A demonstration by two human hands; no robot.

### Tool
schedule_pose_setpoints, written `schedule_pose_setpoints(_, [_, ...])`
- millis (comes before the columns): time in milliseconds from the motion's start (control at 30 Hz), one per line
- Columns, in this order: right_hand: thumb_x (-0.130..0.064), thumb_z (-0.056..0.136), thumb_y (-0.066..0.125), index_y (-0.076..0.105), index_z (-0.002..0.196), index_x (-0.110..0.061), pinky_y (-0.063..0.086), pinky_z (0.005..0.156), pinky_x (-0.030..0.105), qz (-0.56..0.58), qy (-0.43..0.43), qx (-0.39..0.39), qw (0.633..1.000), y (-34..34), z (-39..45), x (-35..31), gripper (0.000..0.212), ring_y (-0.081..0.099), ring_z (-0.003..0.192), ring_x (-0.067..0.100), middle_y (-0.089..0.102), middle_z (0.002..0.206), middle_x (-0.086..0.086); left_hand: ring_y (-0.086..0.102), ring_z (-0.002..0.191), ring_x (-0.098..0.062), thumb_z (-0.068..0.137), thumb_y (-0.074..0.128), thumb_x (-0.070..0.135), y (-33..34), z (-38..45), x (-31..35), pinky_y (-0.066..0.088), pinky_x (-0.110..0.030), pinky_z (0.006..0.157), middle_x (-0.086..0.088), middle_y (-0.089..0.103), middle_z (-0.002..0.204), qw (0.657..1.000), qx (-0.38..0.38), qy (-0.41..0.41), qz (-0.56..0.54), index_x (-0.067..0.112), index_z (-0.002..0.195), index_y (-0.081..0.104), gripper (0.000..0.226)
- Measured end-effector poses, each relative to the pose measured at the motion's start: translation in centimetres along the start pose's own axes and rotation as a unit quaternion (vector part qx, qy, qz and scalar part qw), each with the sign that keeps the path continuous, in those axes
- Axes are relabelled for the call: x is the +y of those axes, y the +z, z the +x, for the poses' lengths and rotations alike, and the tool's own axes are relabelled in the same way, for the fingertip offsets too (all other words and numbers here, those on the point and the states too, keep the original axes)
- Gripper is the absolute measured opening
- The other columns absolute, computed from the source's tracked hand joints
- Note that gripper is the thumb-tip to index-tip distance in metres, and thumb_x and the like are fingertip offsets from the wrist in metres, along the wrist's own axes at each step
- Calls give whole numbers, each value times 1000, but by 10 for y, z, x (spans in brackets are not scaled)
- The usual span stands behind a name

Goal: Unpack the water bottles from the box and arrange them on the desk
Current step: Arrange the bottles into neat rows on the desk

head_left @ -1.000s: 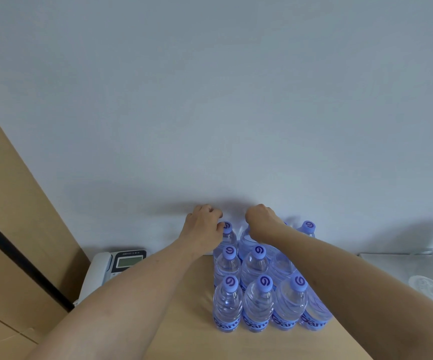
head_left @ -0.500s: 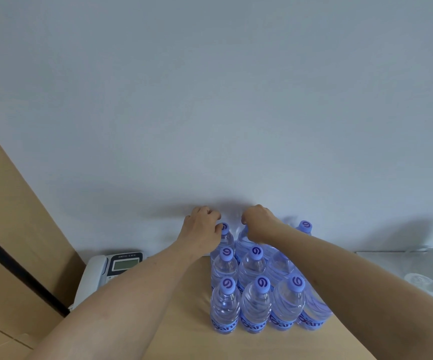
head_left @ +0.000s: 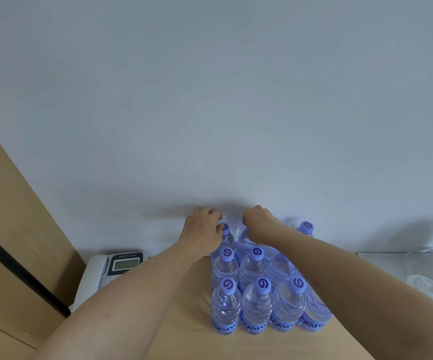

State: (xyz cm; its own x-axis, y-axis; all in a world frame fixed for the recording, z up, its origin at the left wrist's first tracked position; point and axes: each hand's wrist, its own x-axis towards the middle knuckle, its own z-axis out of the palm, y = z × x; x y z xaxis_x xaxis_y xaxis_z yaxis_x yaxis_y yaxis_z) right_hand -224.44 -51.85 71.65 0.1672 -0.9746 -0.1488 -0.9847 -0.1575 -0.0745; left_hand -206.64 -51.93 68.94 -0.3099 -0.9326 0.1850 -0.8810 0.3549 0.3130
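Both hands are curling over the back row by the wall: the left hand (head_left: 201,231) is gripping 1 water bottle (head_left: 226,236), the right hand (head_left: 258,224) its neighbour (head_left: 244,241). Settling them upright, touching the row nearer the fingers, seems best.

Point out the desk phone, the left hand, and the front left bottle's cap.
desk phone (head_left: 124,264): head view, on its display.
left hand (head_left: 202,228): head view, back of hand.
front left bottle's cap (head_left: 227,285): head view, cap top.
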Motion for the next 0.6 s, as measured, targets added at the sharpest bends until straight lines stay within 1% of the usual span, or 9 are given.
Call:
schedule_pose_setpoints(200, [9, 76, 53, 28, 57, -12, 21, 44, 26, -25, -15, -8, 1000, 0, -2, -1, 38, 30, 62, 23, 28, 62, 4, 44, 119, -24, 96, 47, 27, 1, -1, 1, 43, -38, 94, -2, 55, 125, 1000, 0, -1, 2, 17, 122, 58, 31])
schedule_pose_setpoints(333, [6, 74, 55, 29, 58, -12, 21, 43, 26, -21, -6, -22, 1000, 0, -1, -2, 35, 30, 61, 23, 29, 61, 4, 43, 120, -24, 95, 47, 26, -1, -1, 0, 43, -38, 95, -3, 55, 125, 1000, -3, -4, 4, 17, 123, 58, 32])
schedule_pose_setpoints(367, [3, 75, 57, 36, 59, -12, 26, 43, 26, -12, -6, -17, 1000, -2, -2, -4, 29, 34, 60, 24, 35, 62, 5, 43, 120, -24, 95, 47, 26, -1, -2, -1, 43, -38, 95, -3, 55, 125, 1000, -1, -5, 5, 17, 123, 58, 31])
schedule_pose_setpoints(400, [-2, 77, 60, 50, 65, -10, 38, 47, 27, -3, 5, -11, 1000, -1, 0, -5, 17, 44, 63, 26, 46, 68, 6, 44, 120, -24, 95, 47, 27, -2, -2, -2, 43, -38, 95, -3, 56, 124, 1000, 1, -6, 5, 17, 123, 58, 31])
schedule_pose_setpoints(433, [-9, 80, 63, 62, 80, -8, 50, 59, 30, 0, -9, 7, 1000, -3, 0, -8, 1, 55, 74, 28, 58, 80, 6, 44, 120, -24, 95, 48, 27, -3, -3, -3, 43, -38, 95, -3, 56, 124, 1000, 3, -9, 4, 17, 123, 58, 31])
schedule_pose_setpoints(467, [-18, 85, 64, 67, 96, -7, 54, 73, 35, 12, -9, 23, 1000, -3, 2, -10, 16, 60, 86, 28, 64, 94, 7, 44, 120, -24, 96, 48, 28, -4, -3, -5, 43, -38, 95, -3, 56, 124, 1000, 6, -11, 4, 17, 123, 59, 32])
schedule_pose_setpoints(500, [-25, 89, 62, 67, 105, -7, 53, 81, 38, 22, -13, 40, 999, -3, 3, -14, 25, 60, 94, 27, 66, 102, 8, 44, 120, -24, 96, 49, 30, -5, -4, -7, 43, -38, 95, -3, 56, 124, 1000, 9, -13, 4, 17, 123, 59, 32])
schedule_pose_setpoints(533, [-30, 92, 58, 66, 108, -6, 52, 83, 40, 38, -13, 58, 998, -3, 4, -19, 30, 60, 97, 28, 66, 105, 9, 44, 120, -24, 96, 49, 31, -6, -5, -10, 42, -37, 95, -3, 56, 124, 1000, 10, -14, 5, 17, 123, 58, 32])
schedule_pose_setpoints(600, [-35, 96, 52, 67, 105, -6, 51, 79, 37, 45, -13, 77, 996, -3, 6, -31, 34, 60, 93, 28, 66, 102, 10, 44, 121, -25, 96, 49, 31, -9, -8, -16, 42, -37, 94, -3, 56, 125, 1000, 13, -17, 7, 17, 124, 58, 32])
